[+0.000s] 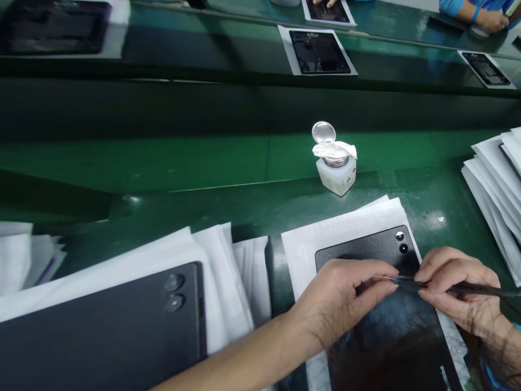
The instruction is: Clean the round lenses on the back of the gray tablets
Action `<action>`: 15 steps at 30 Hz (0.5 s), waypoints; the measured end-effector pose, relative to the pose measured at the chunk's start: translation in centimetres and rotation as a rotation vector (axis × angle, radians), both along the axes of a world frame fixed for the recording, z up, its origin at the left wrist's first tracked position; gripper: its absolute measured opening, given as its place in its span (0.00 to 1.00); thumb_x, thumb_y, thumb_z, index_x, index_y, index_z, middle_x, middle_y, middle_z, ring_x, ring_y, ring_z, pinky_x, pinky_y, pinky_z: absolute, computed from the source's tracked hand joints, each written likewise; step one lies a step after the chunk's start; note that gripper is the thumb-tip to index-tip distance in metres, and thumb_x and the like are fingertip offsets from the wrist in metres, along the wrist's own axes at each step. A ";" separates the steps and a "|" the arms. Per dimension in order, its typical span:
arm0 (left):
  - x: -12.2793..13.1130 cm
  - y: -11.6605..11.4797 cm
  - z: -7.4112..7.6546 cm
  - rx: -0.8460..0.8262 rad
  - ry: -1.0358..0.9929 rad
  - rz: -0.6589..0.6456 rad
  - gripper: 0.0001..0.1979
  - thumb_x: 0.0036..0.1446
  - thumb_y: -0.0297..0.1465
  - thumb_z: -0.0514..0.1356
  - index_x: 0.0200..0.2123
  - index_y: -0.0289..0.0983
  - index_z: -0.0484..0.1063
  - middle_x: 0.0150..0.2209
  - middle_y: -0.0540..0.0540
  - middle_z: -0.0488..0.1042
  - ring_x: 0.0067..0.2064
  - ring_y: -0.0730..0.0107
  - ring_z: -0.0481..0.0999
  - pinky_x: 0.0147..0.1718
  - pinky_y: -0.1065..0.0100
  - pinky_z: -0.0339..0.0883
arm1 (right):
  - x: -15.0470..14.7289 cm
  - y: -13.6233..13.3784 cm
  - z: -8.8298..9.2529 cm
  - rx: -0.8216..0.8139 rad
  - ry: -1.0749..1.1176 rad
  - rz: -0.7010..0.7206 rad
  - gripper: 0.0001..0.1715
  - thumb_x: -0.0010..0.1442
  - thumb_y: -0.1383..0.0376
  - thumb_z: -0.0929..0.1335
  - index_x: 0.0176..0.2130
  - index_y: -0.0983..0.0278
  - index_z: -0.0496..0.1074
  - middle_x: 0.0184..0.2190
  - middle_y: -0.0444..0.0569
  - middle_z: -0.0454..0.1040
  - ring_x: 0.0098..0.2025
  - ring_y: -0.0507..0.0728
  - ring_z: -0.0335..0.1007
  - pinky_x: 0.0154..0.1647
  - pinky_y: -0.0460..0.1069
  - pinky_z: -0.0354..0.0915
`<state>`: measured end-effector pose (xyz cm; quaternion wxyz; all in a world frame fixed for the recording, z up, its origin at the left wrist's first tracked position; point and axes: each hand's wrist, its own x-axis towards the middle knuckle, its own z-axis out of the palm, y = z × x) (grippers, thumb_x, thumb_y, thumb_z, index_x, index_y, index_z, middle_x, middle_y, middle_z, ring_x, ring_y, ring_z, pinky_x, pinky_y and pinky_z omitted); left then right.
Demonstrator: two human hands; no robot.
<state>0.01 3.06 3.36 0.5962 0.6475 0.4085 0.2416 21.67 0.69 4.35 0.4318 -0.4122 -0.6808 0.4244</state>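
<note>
Two hands over a matte black phone back: right hand pinching slim black tweezers, left hand's fingers curled together.

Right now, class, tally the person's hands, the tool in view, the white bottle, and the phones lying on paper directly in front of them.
Left hand, right hand: 2
Left phone, right phone: 2
Tool: 1
Bottle: 1
Total: 6
</note>
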 end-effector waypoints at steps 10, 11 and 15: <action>-0.1 0.1 -0.2 -0.338 -0.137 0.055 0.16 0.50 0.32 0.63 0.44 0.33 0.77 0.25 0.49 0.78 0.23 0.74 0.72 0.24 0.75 0.66 | -0.3 -0.2 -0.3 0.004 0.141 0.052 0.21 0.49 0.76 0.74 0.36 0.51 0.77 0.31 0.45 0.81 0.29 0.59 0.76 0.28 0.55 0.73; 0.0 0.1 -0.3 -0.363 -0.133 0.046 0.16 0.50 0.32 0.63 0.44 0.33 0.76 0.25 0.50 0.77 0.22 0.75 0.72 0.23 0.75 0.65 | -0.3 -0.1 -0.4 -0.035 0.196 0.023 0.19 0.48 0.75 0.75 0.35 0.51 0.77 0.30 0.44 0.81 0.29 0.59 0.76 0.28 0.54 0.73; 0.0 -0.7 -1.5 -0.244 -0.058 -0.041 0.12 0.53 0.35 0.59 0.37 0.36 0.79 0.22 0.51 0.76 0.19 0.75 0.68 0.21 0.75 0.62 | -0.4 1.7 -1.2 -0.311 0.506 -0.224 0.10 0.49 0.70 0.76 0.27 0.56 0.75 0.26 0.41 0.76 0.23 0.52 0.72 0.21 0.47 0.69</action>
